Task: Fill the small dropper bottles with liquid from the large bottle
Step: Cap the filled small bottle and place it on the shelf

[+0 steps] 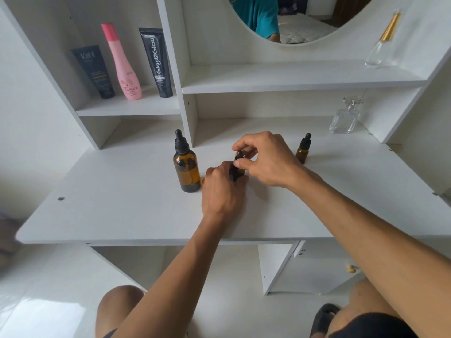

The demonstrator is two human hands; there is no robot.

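Note:
A large amber dropper bottle (187,170) with a black cap stands upright on the white desk (122,203), partly filled. Just right of it, my left hand (223,191) wraps around the body of a small amber dropper bottle (238,170), mostly hidden by my fingers. My right hand (266,159) pinches that bottle's black dropper cap from above with thumb and fingers. A second small amber dropper bottle (303,149) stands capped and upright further right, apart from both hands.
A clear glass perfume bottle (345,118) stands at the back right of the desk. Another clear bottle with a gold cap (384,42) is on the upper shelf. Two dark tubes and a pink bottle (124,64) stand on the left shelf. A round mirror hangs above.

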